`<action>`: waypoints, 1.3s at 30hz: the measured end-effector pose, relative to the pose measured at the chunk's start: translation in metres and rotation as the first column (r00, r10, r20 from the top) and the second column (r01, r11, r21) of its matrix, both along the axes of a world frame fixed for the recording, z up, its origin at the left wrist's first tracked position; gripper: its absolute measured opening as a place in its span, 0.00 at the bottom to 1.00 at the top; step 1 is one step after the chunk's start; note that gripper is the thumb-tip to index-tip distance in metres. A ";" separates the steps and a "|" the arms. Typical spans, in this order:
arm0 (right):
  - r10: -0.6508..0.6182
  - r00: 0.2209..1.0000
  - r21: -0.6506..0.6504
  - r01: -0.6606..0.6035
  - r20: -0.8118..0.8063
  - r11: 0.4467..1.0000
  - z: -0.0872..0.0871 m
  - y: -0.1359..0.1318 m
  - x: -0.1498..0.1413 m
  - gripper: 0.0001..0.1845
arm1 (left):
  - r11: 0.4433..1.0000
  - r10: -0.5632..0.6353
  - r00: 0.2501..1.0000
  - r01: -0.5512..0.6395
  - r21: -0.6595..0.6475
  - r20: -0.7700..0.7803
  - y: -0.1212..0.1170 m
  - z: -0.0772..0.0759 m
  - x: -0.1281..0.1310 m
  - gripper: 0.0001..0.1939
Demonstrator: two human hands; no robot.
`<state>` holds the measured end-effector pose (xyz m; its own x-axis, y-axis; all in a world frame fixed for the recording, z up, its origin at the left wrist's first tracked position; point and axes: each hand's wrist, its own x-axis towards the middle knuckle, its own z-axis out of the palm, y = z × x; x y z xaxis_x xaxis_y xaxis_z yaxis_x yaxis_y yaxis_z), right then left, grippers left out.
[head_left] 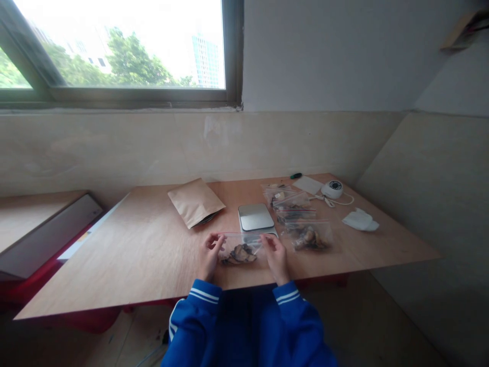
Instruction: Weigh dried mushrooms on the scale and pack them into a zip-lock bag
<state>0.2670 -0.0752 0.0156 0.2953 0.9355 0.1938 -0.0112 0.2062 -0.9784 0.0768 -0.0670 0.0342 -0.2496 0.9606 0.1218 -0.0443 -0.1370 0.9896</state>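
A clear zip bag (241,253) with brown, dried, slice-like pieces inside lies near the table's front edge, its zip edge facing away from me. My left hand (211,253) pinches the bag's upper left corner, where a red zip line shows. At the upper right corner, my right hand (275,255) is closed on the same bag. Just beyond the bag sits a flat scale (256,217) with a silver platform, its front part seen partly through the plastic.
Several filled zip bags (311,238) lie right of the scale. A brown paper pouch (196,202) rests at the left. Farther right are a white dome camera (332,189) with a cable, a crumpled white tissue (360,219) and a small green object (296,176). Walls border the table.
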 end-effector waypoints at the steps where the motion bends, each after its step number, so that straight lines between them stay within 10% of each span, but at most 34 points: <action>1: -0.005 1.000 0.001 0.005 0.005 1.000 0.001 0.000 0.000 0.17 | 1.000 0.004 1.000 -0.004 -0.007 -0.002 0.000 0.000 0.000 0.14; 39: -0.058 0.998 0.020 0.058 -0.018 0.998 -0.012 0.003 0.001 0.18 | 0.997 -0.062 0.998 0.063 -0.048 0.017 -0.003 -0.002 -0.001 0.17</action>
